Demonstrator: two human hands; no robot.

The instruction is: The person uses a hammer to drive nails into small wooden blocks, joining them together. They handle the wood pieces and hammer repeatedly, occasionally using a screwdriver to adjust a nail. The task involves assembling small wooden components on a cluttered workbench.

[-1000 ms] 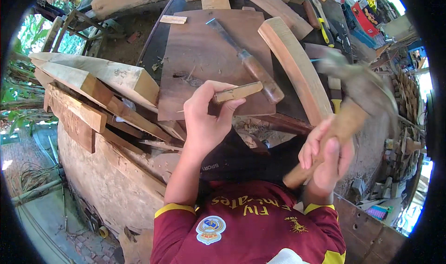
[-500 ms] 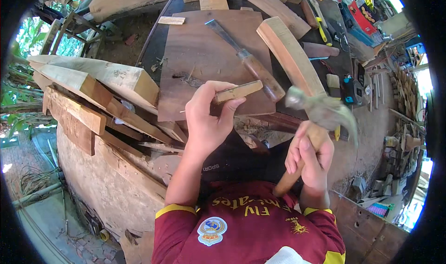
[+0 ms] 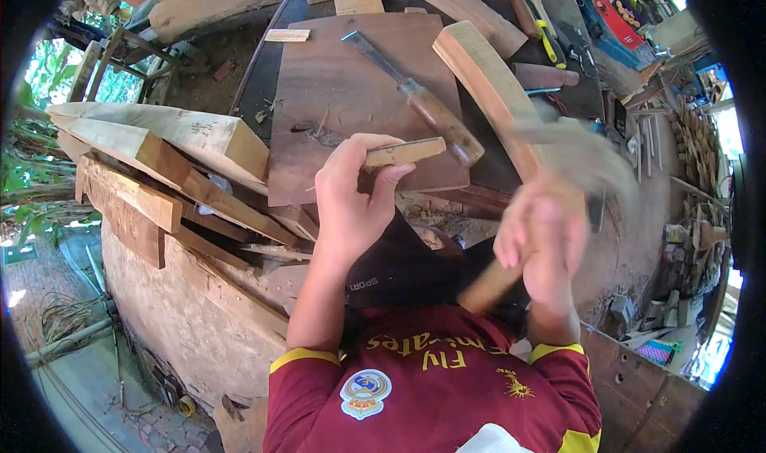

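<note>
The left hand (image 3: 355,194) pinches a small wooden block (image 3: 405,151) above the board's (image 3: 319,86) near part, its right end projecting, presumably to keep fingers clear; the right hand (image 3: 546,236) grasps a motion-blurred hammer (image 3: 565,191) partway along its handle, probably for control. A chisel (image 3: 443,120) lies diagonally on the board, likely for easy reach.

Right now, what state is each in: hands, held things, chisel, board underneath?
Left hand, closed on the wooden piece.
Wooden piece, held, right end exposed.
Right hand, closed around the hammer, blurred.
Hammer, held, head badly blurred.
Chisel, lying on the board, not held.
Board, lying flat beneath the chisel.
</note>
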